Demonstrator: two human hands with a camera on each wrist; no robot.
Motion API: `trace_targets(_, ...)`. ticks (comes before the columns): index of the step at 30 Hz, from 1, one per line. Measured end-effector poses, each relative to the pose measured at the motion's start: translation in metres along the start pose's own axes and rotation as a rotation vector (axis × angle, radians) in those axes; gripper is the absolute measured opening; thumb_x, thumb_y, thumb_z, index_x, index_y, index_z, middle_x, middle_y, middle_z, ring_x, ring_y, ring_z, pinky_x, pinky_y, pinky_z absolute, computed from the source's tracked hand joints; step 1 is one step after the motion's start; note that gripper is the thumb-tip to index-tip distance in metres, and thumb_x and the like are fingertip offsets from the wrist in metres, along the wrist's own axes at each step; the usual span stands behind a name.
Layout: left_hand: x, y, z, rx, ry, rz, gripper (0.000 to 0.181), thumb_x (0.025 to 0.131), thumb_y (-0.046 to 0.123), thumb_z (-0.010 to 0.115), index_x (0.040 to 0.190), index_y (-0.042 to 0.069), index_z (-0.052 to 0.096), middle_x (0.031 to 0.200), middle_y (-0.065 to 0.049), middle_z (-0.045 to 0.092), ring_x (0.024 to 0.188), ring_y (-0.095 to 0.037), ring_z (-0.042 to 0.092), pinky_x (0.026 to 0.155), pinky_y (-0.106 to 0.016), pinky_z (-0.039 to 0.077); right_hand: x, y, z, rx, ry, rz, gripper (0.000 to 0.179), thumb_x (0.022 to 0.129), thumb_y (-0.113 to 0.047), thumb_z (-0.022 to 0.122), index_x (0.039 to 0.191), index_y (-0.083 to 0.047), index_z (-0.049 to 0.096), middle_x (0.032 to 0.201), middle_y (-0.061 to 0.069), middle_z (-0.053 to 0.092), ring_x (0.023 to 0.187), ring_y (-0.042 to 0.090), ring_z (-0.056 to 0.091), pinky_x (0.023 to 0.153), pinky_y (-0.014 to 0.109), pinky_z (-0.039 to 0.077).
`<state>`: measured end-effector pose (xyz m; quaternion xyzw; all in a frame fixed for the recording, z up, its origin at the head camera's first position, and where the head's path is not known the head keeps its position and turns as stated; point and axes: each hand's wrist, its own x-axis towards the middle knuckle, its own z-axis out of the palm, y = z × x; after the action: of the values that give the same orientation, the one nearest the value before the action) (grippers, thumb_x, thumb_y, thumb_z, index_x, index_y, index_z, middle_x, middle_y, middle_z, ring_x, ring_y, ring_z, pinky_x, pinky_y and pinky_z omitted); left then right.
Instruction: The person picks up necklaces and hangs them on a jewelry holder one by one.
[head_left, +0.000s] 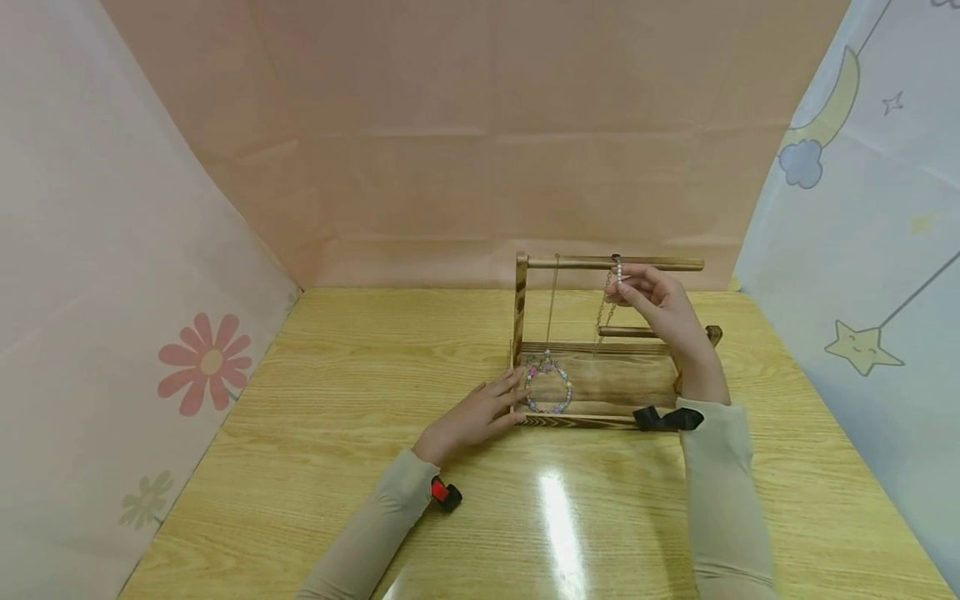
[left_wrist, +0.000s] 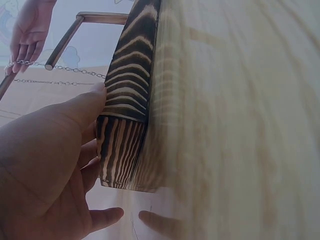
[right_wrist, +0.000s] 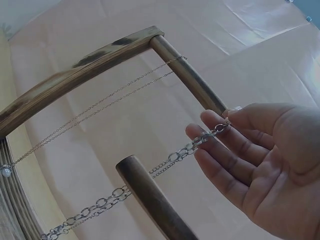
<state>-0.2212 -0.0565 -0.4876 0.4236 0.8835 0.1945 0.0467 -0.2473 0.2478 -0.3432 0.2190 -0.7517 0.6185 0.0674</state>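
A wooden jewelry stand with a low tray base and two bars stands on the table. My right hand is at its upper bar, pinching a silver-coloured link chain between thumb and fingers. Small white beads show at those fingers in the head view. The chain hangs past the lower bar. My left hand rests at the base's left front corner, its thumb against the striped front edge and fingers fairly straight. Some of its fingertips are hidden in the left wrist view.
A thin necklace hangs from the upper bar's left part. Below it, a pastel beaded bracelet shows at the tray's left side. Printed cloth walls enclose the wooden table.
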Motion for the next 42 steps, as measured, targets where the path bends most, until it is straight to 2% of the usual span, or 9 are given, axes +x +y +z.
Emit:
trace_targets(4,0.0,0.0,0.0,-0.002,-0.005,0.0,0.055,0.092,0.047,0.03,0.139,0.019,0.025,0.148,-0.002,0.003,0.135,-0.02,0.002,0.102,-0.054,0.016,-0.001,0.003,0.0,-0.009,0.006,-0.007,0.034,0.091,-0.011,0.046,0.119,0.007,0.043,0.104,0.027,0.053,0.094,0.024,0.057,0.078,0.022,0.047)
trace_targets(12,0.0,0.0,-0.001,-0.015,-0.009,-0.001,0.055,0.092,0.046,0.031,0.139,0.019,0.025,0.148,-0.001,0.003,0.135,-0.02,0.003,0.101,-0.055,0.017,-0.003,0.008,0.001,-0.043,0.014,0.01,0.035,0.091,-0.014,0.047,0.121,0.004,0.043,0.11,0.022,0.054,0.1,0.019,0.055,0.083,0.018,0.044)
trace_targets(19,0.0,0.0,-0.001,-0.014,-0.012,0.0,0.055,0.092,0.046,0.03,0.139,0.019,0.025,0.148,-0.001,0.003,0.135,-0.02,0.003,0.101,-0.055,0.017,-0.006,0.008,0.001,-0.042,0.017,-0.022,0.035,0.091,-0.007,0.044,0.123,0.005,0.042,0.116,0.026,0.048,0.104,0.025,0.05,0.084,0.021,0.044)
trace_targets(26,0.0,0.0,-0.001,-0.015,-0.01,0.001,0.055,0.092,0.046,0.031,0.139,0.019,0.025,0.148,0.0,0.002,0.135,-0.021,0.003,0.101,-0.055,0.017,-0.015,0.001,0.006,-0.04,0.025,-0.033,0.035,0.091,-0.002,0.043,0.124,0.007,0.04,0.122,0.025,0.042,0.108,0.024,0.048,0.084,0.019,0.044)
trace_targets(31,0.0,0.0,0.0,-0.009,-0.001,-0.001,0.055,0.092,0.046,0.03,0.138,0.018,0.027,0.148,0.0,0.002,0.135,-0.02,0.003,0.101,-0.055,0.017,-0.02,0.002,0.007,-0.017,0.022,-0.045,0.034,0.09,0.0,0.041,0.122,0.012,0.039,0.12,0.032,0.039,0.108,0.026,0.049,0.082,0.02,0.045)
trace_targets(36,0.0,0.0,0.0,-0.013,0.006,-0.008,0.055,0.092,0.047,0.031,0.138,0.019,0.027,0.148,0.0,0.003,0.135,-0.019,0.003,0.102,-0.054,0.016,-0.022,0.012,0.005,-0.026,0.043,-0.035,0.032,0.091,-0.002,0.042,0.122,0.008,0.042,0.116,0.034,0.041,0.104,0.024,0.051,0.08,0.019,0.046)
trace_targets(42,0.0,0.0,0.0,-0.013,0.0,-0.009,0.055,0.092,0.048,0.03,0.138,0.019,0.027,0.148,0.0,0.003,0.135,-0.018,0.002,0.102,-0.053,0.016,-0.021,0.025,0.001,-0.011,0.059,-0.018,0.033,0.091,-0.006,0.044,0.122,0.003,0.044,0.113,0.026,0.048,0.101,0.021,0.052,0.078,0.019,0.047)
